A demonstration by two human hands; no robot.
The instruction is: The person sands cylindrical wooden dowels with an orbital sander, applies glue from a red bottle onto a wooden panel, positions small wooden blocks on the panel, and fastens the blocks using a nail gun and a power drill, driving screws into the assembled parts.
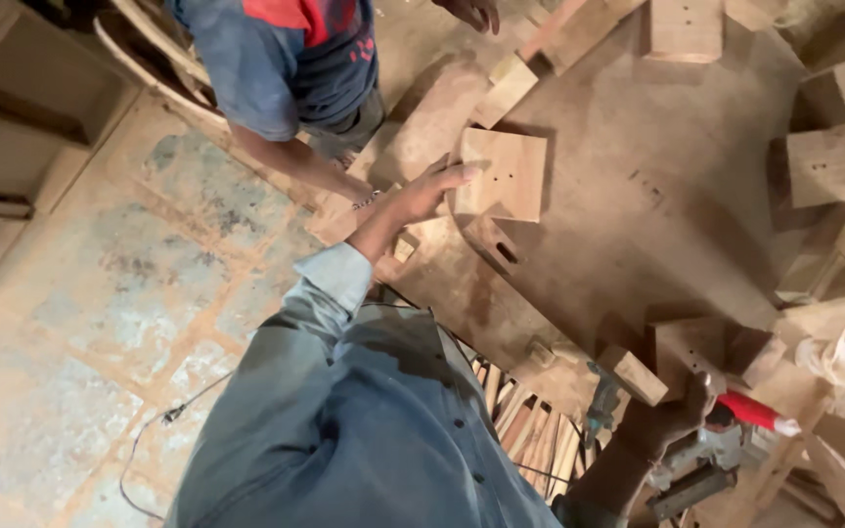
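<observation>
**Item 1, left hand** (429,193). It was seen stretched forward from a grey-blue sleeve (334,279), fingers held out flat and close together, pressed against the near edge of a square wooden block (504,174). Nothing was gripped; the block was merely touched.

**Item 2, square wooden block.** It was found lying flat on the large plywood worktop (618,225), near its left margin, with small drilled holes visible in its face. A slot cut into the worktop (507,252) was noted just below it.

**Item 3, right hand** (665,420). It was recorded low at the right, fingers curled tightly round a wooden piece (689,360) standing at the worktop's near edge. A red-handled tool (753,412) was seen just beside the hand; whether it was also held could not be told.

**Item 4, surroundings.** A power tool (701,467) was observed under the right hand, a small white cup (838,360) to its right, and a bundle of wooden strips (530,435) below the table edge. Further wooden blocks (833,161) were stacked at the far right. A second person in a blue and red shirt (290,59) was seen opposite, one hand (359,191) resting at the worktop's edge.
</observation>
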